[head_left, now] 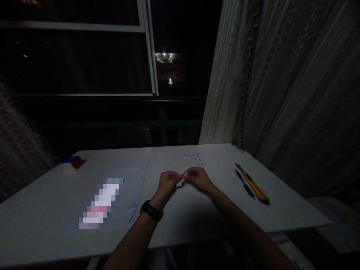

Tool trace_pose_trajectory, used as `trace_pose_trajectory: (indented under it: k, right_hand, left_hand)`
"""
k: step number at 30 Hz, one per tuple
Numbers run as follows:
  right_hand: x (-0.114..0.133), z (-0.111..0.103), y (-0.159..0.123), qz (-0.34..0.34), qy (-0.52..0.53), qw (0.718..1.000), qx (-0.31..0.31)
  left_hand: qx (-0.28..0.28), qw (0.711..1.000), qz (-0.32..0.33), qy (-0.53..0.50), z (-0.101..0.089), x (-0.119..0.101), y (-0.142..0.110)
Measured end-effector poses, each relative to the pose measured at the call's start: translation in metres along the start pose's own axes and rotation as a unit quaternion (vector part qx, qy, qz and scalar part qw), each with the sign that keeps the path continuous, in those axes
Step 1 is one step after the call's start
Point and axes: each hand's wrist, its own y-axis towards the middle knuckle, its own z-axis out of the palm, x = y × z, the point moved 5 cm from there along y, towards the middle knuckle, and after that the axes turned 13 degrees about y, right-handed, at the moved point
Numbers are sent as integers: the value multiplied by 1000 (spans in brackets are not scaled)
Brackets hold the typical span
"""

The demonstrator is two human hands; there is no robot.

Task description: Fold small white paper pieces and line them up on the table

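Small white paper piece sits between the two hands, just above the near-middle of the bench; whether its lower edge touches the surface, cannot tell. Likely very light, thin and bendable, easy to crease or tear, with little slip against dry skin; best taken by its edges, fingertips only, light pressure. Left hand pinches it from the left, thumb and forefinger together; right hand pinches from the right, fingers curled over, tips nearly meeting the other's. Finer finger placement lost in the dim light. Both forearms reach forward from the near edge and slant inward, wrists low over the bench, dark band on the left wrist. A few small cut pieces lie just beyond the right hand.
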Motion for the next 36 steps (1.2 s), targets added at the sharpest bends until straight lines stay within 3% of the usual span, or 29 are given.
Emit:
trace_pose_trajectory:
  k: [4,8,11,16,21,28,36]
  right_hand:
    - [-4,-2,0,3,-44,999,-3]
    - [-4,-5,-1,-10,-144,989,-26]
    - [-7,-4,-1,-7,-154,988,-31]
    - [-17,1,0,34,-87,995,-23]
    - [-19,4,-1,36,-91,995,-10]
    - [-15,14,-4,17,-126,992,26]
    - [-18,4,-1,54,-26,997,-41]
  left_hand:
    - [1,1000,5,10,2,7,4]
    - [-29,986,83,143,1,8,7]
    - [-37,977,125,171,1,3,5]
    - [-37,992,80,94,1,-2,3]
    - [-35,998,32,42,0,2,3]
    - [-22,999,40,-29,-3,1,4]
    - [-12,999,25,-39,2,0,3]
